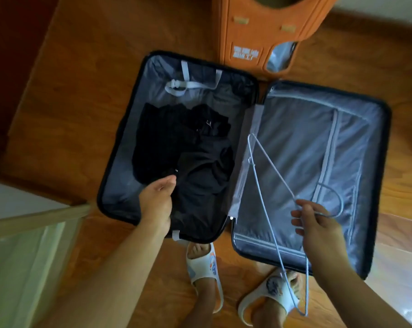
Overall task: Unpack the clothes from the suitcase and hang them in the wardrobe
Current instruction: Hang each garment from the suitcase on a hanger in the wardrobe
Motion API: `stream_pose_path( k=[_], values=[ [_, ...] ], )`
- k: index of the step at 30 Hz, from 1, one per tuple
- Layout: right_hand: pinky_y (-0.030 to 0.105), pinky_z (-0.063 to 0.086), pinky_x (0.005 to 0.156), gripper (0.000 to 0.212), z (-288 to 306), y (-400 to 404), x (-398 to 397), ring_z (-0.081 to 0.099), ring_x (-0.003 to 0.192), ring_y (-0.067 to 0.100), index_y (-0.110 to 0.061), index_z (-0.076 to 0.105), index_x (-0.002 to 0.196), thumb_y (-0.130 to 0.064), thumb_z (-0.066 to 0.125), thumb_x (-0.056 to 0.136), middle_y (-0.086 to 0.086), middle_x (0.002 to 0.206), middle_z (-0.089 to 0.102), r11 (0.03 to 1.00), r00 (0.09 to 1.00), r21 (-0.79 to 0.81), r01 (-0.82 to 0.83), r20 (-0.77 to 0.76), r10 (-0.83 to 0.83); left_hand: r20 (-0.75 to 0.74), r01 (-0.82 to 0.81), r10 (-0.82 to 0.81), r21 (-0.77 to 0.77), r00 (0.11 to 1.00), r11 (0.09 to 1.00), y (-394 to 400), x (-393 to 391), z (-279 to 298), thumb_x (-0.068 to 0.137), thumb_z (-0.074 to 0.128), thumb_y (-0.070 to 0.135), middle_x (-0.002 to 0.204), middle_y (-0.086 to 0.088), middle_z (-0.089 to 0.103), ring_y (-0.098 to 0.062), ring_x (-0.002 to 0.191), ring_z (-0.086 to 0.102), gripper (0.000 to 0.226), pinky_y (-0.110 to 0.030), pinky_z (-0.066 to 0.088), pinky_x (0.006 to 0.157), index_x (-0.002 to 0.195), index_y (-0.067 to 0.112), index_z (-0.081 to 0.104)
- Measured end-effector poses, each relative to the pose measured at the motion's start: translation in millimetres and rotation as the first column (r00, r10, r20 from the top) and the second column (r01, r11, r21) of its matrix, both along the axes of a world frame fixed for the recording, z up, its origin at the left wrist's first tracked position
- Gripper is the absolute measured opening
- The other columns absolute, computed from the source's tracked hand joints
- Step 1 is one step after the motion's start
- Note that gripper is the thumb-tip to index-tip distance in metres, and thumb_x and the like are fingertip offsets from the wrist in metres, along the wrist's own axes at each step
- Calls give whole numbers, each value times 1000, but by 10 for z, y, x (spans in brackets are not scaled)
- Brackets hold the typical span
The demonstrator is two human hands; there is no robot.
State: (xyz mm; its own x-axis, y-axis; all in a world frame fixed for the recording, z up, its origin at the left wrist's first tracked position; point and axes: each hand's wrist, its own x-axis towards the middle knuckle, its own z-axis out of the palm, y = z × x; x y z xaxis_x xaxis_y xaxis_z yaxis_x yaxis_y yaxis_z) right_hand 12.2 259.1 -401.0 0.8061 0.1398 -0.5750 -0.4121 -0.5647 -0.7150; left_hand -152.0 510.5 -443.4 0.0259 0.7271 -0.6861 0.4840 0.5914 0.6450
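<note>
At frame centre, the left hand (pixel 158 200) grips black clothes (pixel 183 147) in the open suitcase (pixel 119 147); lower right, the right hand (pixel 318 229) pinches a pale wire hanger (pixel 271 176).

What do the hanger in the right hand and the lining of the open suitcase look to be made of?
The hanger: thin wire, probably metal under a pale blue-white coating, judging by its slim, even rod and bent hook.
The suitcase lining: thin grey-blue synthetic fabric with a slight sheen, judging by its wrinkles and soft highlights; the exact fibre cannot be told.
</note>
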Motion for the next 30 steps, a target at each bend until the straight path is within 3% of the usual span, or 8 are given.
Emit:
stream_pose_path(
  k=[5,13,16,18,20,23,26,30],
  values=[
    [30,48,68,21,1431,12,171,65,82,23,-20,68,106,-21,47,105,11,92,71,997,999,68,-48,16,47,62,139,-155,199,986,970,81,185,2168,94,72,14,95,14,77,3,93,68,14,-17,49,83,95,26,79],
    [25,46,74,22,3925,-169,439,67,88,11,-31,70,99,-23,50,104,-9,89,73,910,938,241,-336,168,302,69,165,-217,444,974,881,-17,210,5462,89,71,-3,91,-4,76,-22,91,73,22,-42,58,94,87,18,78],
    [17,46,66,28,4604,-153,622,61,72,5,-25,72,84,-19,52,103,-10,74,69,863,886,250,-440,276,372,347,-24,-194,536,918,844,-95,301,6600,92,65,-8,92,-8,71,-17,80,75,21,-35,59,92,91,11,73],
    [31,55,79,30,5025,-31,738,58,68,6,-15,71,80,-26,53,103,-7,72,66,821,846,263,-506,335,414,488,-151,-207,598,848,787,-67,349,7382,92,61,-13,97,-9,65,-17,77,74,19,-31,60,88,94,4,70],
    [42,54,77,30,5454,134,734,57,68,9,-13,71,85,-29,52,102,-4,76,65,781,823,303,-546,367,434,406,-92,-301,712,863,697,-73,357,7901,90,63,-13,98,-9,62,-19,80,74,19,-30,61,87,102,-1,69],
    [32,48,64,26,5839,305,580,55,68,11,-10,71,92,-21,49,103,0,79,64,745,797,329,-580,416,437,83,235,-425,731,901,641,-263,244,7751,90,67,-6,95,-6,65,-23,90,73,25,-39,59,94,113,3,71],
    [36,50,71,27,5503,226,555,58,71,17,-9,72,88,-23,52,101,3,78,67,778,801,263,-571,386,458,-111,495,-511,486,852,720,-639,-43,6770,91,70,1,106,-5,72,-21,101,69,28,-39,56,95,117,12,73],
    [33,42,64,43,4379,-326,562,51,63,22,-19,58,54,-26,54,96,-6,53,54,841,818,15,-541,239,523,-80,416,-410,72,908,906,-1172,-512,5333,95,62,-3,93,-12,70,-23,78,67,18,-31,55,69,102,10,72]
  ],
)
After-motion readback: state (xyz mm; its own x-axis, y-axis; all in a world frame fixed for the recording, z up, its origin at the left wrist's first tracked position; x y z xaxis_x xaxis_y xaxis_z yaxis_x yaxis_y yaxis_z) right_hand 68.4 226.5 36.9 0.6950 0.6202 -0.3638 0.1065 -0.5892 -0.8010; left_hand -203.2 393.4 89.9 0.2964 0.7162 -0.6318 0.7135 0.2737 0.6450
